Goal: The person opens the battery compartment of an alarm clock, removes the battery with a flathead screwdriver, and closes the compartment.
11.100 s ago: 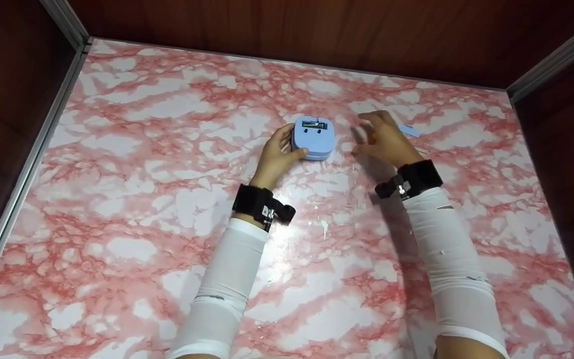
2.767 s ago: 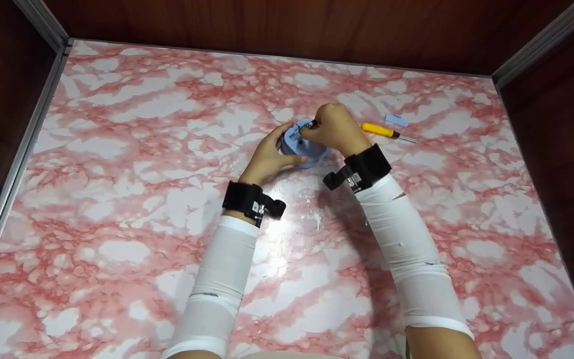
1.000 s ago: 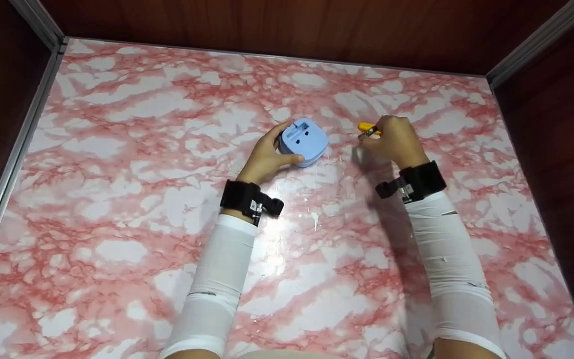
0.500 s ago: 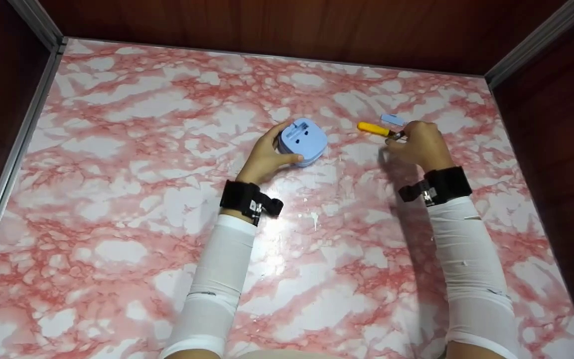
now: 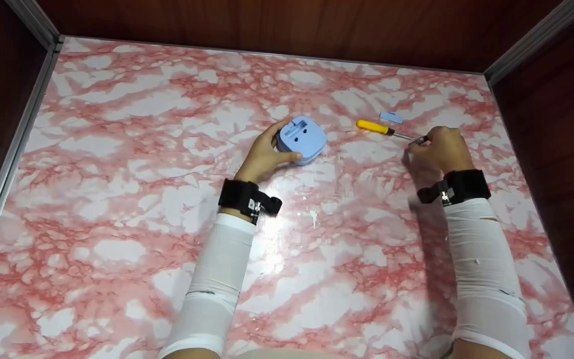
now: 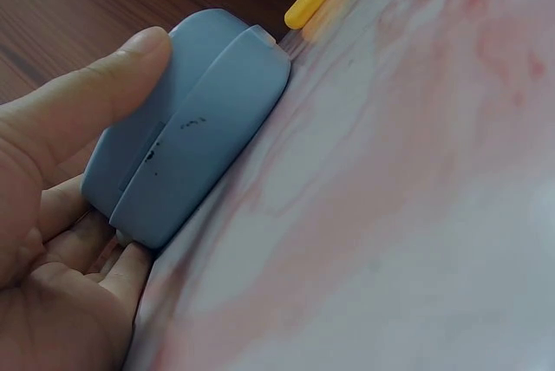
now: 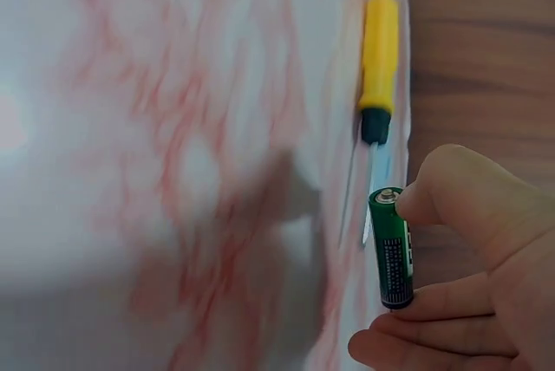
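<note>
My left hand [image 5: 264,153] grips a light-blue rounded-square plastic case [image 5: 312,142], thumb on its near edge and fingers round its left side. An uncovered battery slot and two small dark holes show on its upper face. In the left wrist view the case [image 6: 204,120] leans close over the table. My right hand [image 5: 449,148] pinches a green battery [image 7: 392,250] between thumb and fingers, off to the right of the case. Just beside that hand lies a screwdriver [image 5: 374,126] with a yellow handle, its shaft pointing toward the battery.
Behind the screwdriver lies a small light-blue battery cover [image 5: 390,117]. The red-and-white marbled table [image 5: 132,199] is bounded by dark wooden panels [image 5: 287,25] at the back and both sides, with metal edging at the corners.
Over the last seconds the battery has come out of the case in my right hand, which has since moved right, past the screwdriver. My left hand and the case have stayed nearly still.
</note>
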The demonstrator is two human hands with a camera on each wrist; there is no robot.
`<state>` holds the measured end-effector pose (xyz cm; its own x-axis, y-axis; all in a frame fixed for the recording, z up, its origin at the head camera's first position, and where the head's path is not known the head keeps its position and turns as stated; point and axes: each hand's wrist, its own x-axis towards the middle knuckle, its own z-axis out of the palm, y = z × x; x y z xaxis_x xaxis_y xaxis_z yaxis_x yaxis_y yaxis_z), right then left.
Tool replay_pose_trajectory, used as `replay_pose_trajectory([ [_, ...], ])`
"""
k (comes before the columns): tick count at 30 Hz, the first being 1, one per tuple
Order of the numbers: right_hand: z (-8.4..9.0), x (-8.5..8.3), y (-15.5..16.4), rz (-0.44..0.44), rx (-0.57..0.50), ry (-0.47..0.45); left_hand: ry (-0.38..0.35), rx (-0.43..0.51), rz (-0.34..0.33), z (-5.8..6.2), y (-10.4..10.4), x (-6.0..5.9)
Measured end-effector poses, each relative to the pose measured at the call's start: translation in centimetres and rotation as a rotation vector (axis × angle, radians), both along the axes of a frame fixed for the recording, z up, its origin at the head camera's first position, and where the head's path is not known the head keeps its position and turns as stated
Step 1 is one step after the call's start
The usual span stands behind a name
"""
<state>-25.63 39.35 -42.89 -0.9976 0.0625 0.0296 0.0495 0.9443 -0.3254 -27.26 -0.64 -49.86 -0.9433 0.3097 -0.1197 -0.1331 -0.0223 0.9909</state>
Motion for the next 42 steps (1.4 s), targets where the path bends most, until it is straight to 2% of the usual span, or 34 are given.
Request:
replay_pose_trajectory([
  [5,0.0,0.4,1.0,-0.04,-0.011,-0.047,0.005,0.017,-0.001,-0.1,-0.1,-0.1],
  [12,0.0,0.6,2.2,-0.053,-0.013,-0.095,0.062,-0.062,-0.002,0.0,-0.3,-0.1],
  [16,0.0,0.9,2.3,-0.067,-0.025,-0.129,0.06,-0.053,-0.001,0.0,-0.3,-0.2],
  [30,-0.6,0.8,1.7,-0.013,0.047,-0.066,0.048,-0.046,-0.006,-0.2,-0.3,-0.2],
  [42,-0.6,0.9,1.6,-0.02,0.046,-0.083,0.048,-0.051,-0.002,-0.2,-0.2,-0.1],
])
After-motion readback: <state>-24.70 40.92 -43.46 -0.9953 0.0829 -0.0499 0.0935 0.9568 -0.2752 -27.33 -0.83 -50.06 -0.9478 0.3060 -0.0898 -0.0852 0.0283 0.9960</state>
